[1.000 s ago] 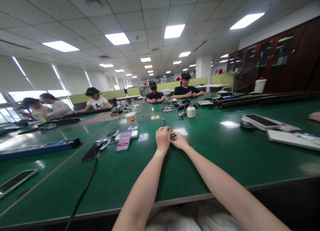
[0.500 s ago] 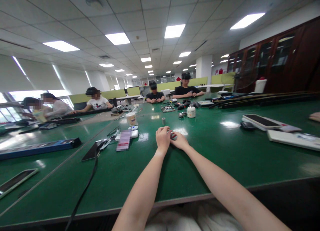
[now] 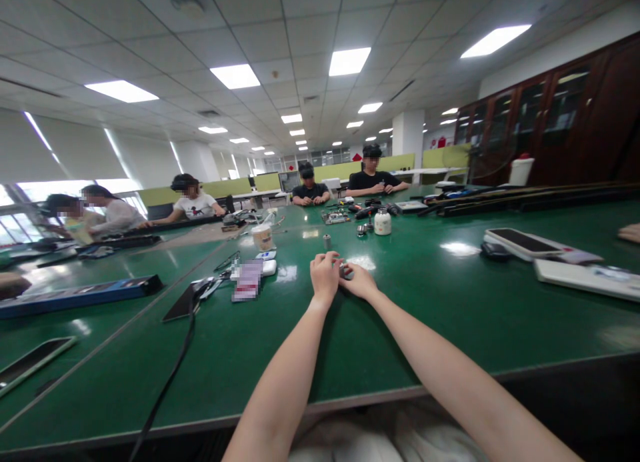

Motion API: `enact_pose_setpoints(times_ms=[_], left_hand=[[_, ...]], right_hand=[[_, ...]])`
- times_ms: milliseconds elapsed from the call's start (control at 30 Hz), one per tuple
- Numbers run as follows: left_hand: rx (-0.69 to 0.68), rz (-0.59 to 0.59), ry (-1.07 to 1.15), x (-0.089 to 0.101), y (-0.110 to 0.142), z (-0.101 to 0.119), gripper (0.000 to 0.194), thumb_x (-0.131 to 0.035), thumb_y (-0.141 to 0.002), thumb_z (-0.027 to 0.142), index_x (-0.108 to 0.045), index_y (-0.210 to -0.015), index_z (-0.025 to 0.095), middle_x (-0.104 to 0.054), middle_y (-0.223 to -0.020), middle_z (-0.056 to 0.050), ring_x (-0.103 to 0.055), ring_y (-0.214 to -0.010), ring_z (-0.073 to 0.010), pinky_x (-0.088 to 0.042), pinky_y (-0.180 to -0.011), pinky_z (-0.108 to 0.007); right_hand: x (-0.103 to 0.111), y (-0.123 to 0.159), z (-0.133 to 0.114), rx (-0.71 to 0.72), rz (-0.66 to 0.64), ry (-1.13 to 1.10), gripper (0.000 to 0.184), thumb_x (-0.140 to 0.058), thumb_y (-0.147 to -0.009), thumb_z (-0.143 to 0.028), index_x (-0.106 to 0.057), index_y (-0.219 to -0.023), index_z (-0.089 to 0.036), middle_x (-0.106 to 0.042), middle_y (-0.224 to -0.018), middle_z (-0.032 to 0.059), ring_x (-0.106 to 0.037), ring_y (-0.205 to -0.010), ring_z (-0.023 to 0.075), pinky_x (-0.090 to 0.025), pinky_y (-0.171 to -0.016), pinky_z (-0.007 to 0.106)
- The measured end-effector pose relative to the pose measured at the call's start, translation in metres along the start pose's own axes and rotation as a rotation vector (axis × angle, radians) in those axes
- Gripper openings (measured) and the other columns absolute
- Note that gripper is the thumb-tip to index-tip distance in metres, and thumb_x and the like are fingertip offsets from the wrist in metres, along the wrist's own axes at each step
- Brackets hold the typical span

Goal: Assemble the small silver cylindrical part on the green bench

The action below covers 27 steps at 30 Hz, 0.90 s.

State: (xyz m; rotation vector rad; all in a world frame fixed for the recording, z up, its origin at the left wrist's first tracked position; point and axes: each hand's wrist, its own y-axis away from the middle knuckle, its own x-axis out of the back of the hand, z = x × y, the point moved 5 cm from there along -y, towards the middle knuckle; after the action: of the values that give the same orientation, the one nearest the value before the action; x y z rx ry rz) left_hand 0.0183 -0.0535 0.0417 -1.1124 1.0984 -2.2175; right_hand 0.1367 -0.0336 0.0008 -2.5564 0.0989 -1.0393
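My left hand (image 3: 325,277) and my right hand (image 3: 361,283) meet over the green table (image 3: 400,335), fingers curled in toward each other. Between them a small grey, metal-looking part (image 3: 346,271) shows through; the fingers hide most of it, so its exact kind is unclear. Both hands appear closed around this part. Just beyond my left hand a small metal cylinder (image 3: 327,241) stands upright on the table. Farther off to the right sit a shiny small metal piece (image 3: 361,231) and a white jar (image 3: 383,222).
To the left lie a paper cup (image 3: 262,237), a pinkish packet (image 3: 247,280) and a black cable (image 3: 175,369). Phones (image 3: 523,242) and a white slab (image 3: 590,279) rest at the right. Tools and a circuit board (image 3: 335,217) lie farther back. Several co-workers sit around the table.
My hands stay together around the grey part, with only slight finger movement. A blurred brownish shape, perhaps someone's hand, has come in at the far left edge.
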Motion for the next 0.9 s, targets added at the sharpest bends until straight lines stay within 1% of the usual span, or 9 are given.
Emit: enact_pose_setpoints(times_ms=[233,367,433,500,633,700,733,800,900], left_hand=[[-0.027,0.075,0.008,0.004,-0.003,-0.007,0.010,-0.059,-0.087,0.025,-0.062,-0.097,0.022,-0.070,-0.083,-0.003,-0.058,-0.092,-0.0202,-0.038,-0.085,-0.032],[0.018,0.142,0.002,0.011,-0.005,-0.016,0.011,-0.057,-0.089,0.028,-0.062,-0.096,0.022,-0.071,-0.084,-0.004,-0.057,-0.092,-0.0207,-0.037,-0.085,-0.033],[0.062,0.133,-0.018,0.012,-0.006,-0.022,0.012,-0.057,-0.089,0.029,-0.063,-0.095,0.022,-0.071,-0.083,-0.004,-0.057,-0.093,-0.0215,-0.037,-0.085,-0.034],[0.118,0.070,-0.056,0.011,-0.004,-0.031,0.011,-0.059,-0.087,0.030,-0.064,-0.092,0.022,-0.071,-0.080,-0.004,-0.056,-0.096,-0.0228,-0.037,-0.086,-0.035],[0.256,-0.181,-0.109,-0.001,0.002,-0.053,0.007,-0.068,-0.079,0.031,-0.068,-0.079,0.024,-0.072,-0.075,-0.004,-0.058,-0.097,-0.0238,-0.039,-0.086,-0.037],[0.321,-0.271,-0.096,-0.006,0.005,-0.063,0.007,-0.068,-0.077,0.032,-0.069,-0.078,0.025,-0.073,-0.076,-0.003,-0.060,-0.094,-0.0230,-0.041,-0.084,-0.035],[0.347,-0.291,-0.083,-0.007,0.006,-0.067,0.008,-0.068,-0.078,0.033,-0.070,-0.078,0.026,-0.074,-0.077,-0.003,-0.061,-0.093,-0.0226,-0.042,-0.083,-0.035],[0.381,-0.294,-0.054,-0.008,0.007,-0.072,0.013,-0.066,-0.079,0.038,-0.071,-0.083,0.026,-0.075,-0.079,-0.004,-0.063,-0.092,-0.0226,-0.043,-0.082,-0.034],[0.398,-0.294,-0.036,-0.008,0.007,-0.074,0.027,-0.071,-0.072,0.046,-0.071,-0.090,0.026,-0.075,-0.086,-0.005,-0.061,-0.099,-0.0248,-0.041,-0.087,-0.037]], right_hand=[[0.000,0.000,0.000,-0.002,0.002,0.016,0.040,-0.071,-0.072,-0.042,-0.064,-0.107,-0.024,-0.069,-0.097,0.0027,-0.065,-0.088,0.0195,-0.047,-0.074,0.028],[0.000,0.000,0.001,-0.003,0.007,0.019,0.042,-0.071,-0.073,-0.042,-0.064,-0.111,-0.024,-0.069,-0.096,0.0029,-0.064,-0.087,0.0193,-0.047,-0.074,0.028],[-0.001,0.000,0.001,0.009,0.015,0.020,0.041,-0.070,-0.073,-0.042,-0.064,-0.110,-0.024,-0.069,-0.096,0.0028,-0.064,-0.087,0.0192,-0.047,-0.075,0.029],[-0.001,0.000,0.001,0.021,0.021,0.021,0.040,-0.070,-0.073,-0.042,-0.065,-0.108,-0.024,-0.069,-0.095,0.0026,-0.064,-0.088,0.0190,-0.047,-0.076,0.028],[0.000,0.000,0.002,0.022,0.018,0.027,0.040,-0.070,-0.074,-0.043,-0.065,-0.108,-0.024,-0.069,-0.096,0.0026,-0.064,-0.088,0.0190,-0.047,-0.075,0.028],[0.000,0.000,0.002,0.020,0.017,0.029,0.040,-0.070,-0.074,-0.044,-0.065,-0.108,-0.024,-0.069,-0.096,0.0030,-0.064,-0.088,0.0190,-0.047,-0.075,0.028],[0.000,0.000,0.003,0.017,0.016,0.029,0.040,-0.070,-0.074,-0.044,-0.065,-0.108,-0.024,-0.069,-0.096,0.0031,-0.064,-0.087,0.0190,-0.047,-0.075,0.028],[0.000,0.000,0.003,0.011,0.013,0.026,0.039,-0.070,-0.074,-0.044,-0.065,-0.107,-0.024,-0.069,-0.096,0.0031,-0.064,-0.087,0.0190,-0.047,-0.075,0.028],[-0.001,-0.001,0.005,0.010,0.014,0.022,0.040,-0.070,-0.073,-0.044,-0.065,-0.108,-0.024,-0.069,-0.096,0.0030,-0.064,-0.088,0.0191,-0.047,-0.075,0.028]])
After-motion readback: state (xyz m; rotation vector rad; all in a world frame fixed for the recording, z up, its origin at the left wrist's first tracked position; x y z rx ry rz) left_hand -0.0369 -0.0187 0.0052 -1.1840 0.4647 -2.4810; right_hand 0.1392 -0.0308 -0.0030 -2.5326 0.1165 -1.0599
